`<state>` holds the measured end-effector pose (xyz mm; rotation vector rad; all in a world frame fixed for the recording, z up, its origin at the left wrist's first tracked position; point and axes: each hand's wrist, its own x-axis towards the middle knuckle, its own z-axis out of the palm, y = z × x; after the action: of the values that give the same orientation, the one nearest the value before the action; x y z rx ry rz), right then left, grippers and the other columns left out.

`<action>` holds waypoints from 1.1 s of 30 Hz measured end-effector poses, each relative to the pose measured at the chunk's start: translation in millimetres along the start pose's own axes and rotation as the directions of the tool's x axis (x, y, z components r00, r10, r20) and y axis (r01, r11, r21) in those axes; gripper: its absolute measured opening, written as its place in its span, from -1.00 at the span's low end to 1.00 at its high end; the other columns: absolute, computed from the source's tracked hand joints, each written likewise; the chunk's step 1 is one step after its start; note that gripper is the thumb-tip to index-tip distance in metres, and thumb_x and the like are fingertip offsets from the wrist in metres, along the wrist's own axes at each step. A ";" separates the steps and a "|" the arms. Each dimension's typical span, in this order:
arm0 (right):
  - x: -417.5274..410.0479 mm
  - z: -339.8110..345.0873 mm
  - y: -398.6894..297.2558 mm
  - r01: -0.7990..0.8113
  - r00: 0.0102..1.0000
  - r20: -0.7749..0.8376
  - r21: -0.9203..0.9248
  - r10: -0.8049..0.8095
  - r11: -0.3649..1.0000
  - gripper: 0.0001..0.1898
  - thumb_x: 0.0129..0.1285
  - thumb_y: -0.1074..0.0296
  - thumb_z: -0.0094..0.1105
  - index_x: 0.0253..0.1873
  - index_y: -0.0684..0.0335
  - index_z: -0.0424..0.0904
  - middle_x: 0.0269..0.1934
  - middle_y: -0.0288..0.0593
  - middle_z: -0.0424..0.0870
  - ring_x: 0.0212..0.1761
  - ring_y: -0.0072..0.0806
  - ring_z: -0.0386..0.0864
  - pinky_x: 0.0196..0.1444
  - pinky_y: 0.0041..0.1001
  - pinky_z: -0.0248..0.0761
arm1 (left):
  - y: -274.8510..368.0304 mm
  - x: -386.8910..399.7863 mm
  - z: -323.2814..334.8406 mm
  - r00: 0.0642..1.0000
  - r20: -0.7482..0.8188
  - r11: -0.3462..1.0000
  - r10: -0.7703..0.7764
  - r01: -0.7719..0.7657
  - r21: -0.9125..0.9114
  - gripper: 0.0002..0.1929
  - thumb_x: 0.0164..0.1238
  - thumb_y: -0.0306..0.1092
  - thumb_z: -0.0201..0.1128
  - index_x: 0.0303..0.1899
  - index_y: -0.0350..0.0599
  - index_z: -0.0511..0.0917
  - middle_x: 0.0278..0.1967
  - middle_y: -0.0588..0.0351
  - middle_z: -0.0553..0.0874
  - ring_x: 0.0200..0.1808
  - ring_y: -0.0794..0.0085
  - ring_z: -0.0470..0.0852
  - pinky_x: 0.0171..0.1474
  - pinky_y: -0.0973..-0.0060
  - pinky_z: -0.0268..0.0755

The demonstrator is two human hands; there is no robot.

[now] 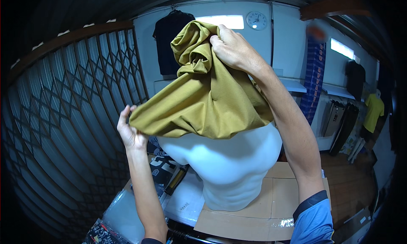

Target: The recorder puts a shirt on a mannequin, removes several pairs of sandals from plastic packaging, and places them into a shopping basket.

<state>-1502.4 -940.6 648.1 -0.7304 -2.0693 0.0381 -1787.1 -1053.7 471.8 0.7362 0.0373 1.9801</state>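
Note:
A mustard-yellow cloth garment (206,107) hangs bunched over the top of a white torso mannequin (229,167), covering its neck and upper shoulders. Up high, my right hand (233,47) grips a gathered fold of the garment. At the left, my left hand (130,129) holds the garment's outstretched lower edge between thumb and fingers. The mannequin's chest and abdomen show bare below the cloth. It stands upright on flattened cardboard (244,223).
Left of the mannequin lie folded dark printed clothing (162,169) and plastic-wrapped packs (122,215). A folding metal gate (76,117) runs along the left. Behind are a hanging dark shirt (168,44), a wall clock (256,20), shelves (292,85) and a mannequin in a yellow shirt (372,112).

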 end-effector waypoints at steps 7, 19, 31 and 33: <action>-2.0 5.7 -4.9 0.066 0.998 -0.011 0.001 -0.066 0.998 -0.61 0.35 0.27 -0.20 0.01 0.53 0.44 -0.18 0.35 0.65 -0.02 0.11 0.65 0.11 -0.06 0.48 | -54.0 -67.7 -92.8 0.982 -0.189 0.981 -0.027 0.062 0.182 -0.64 0.50 -0.22 0.06 0.08 -0.34 0.52 0.09 -0.16 0.65 0.11 0.14 0.67 0.21 0.19 0.56; -34.6 -15.1 14.4 0.241 0.962 0.100 0.127 -0.254 0.962 0.04 -0.01 -0.50 0.29 0.30 0.40 0.37 0.02 0.24 0.66 0.19 0.04 0.59 0.30 -0.08 0.39 | -172.7 -133.6 -111.3 0.868 -0.487 0.991 -0.100 0.128 0.025 -0.60 0.48 -0.01 0.13 0.11 -0.09 0.53 -0.12 0.16 0.76 -0.26 0.47 0.78 -0.37 0.64 0.69; -157.7 -81.4 147.6 -0.065 0.964 0.242 -0.184 0.109 0.981 -0.44 0.24 -0.03 0.24 0.07 0.41 0.43 0.05 0.14 0.54 0.06 -0.14 0.56 0.08 -0.20 0.45 | -63.6 -119.2 0.6 0.762 -0.083 0.437 0.643 -0.276 0.856 -0.78 0.51 -0.21 0.13 -0.04 -0.14 0.50 -0.20 0.17 0.57 -0.18 0.63 0.52 -0.08 0.60 0.42; -150.4 -86.9 157.8 -0.096 0.971 0.207 -0.102 0.116 0.990 -0.64 0.37 0.13 0.14 -0.05 0.38 0.46 -0.11 0.00 0.62 -0.11 -0.24 0.63 -0.04 -0.27 0.49 | -70.4 -110.0 66.6 0.769 0.220 0.234 0.600 -0.432 0.871 -0.82 0.49 -0.30 0.14 -0.05 -0.19 0.48 -0.18 0.16 0.56 -0.20 0.63 0.51 -0.09 0.56 0.44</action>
<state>-1297.5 -908.6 538.4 -0.9278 -2.2447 0.0850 -1660.7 -1125.0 450.6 1.4048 1.2238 2.6404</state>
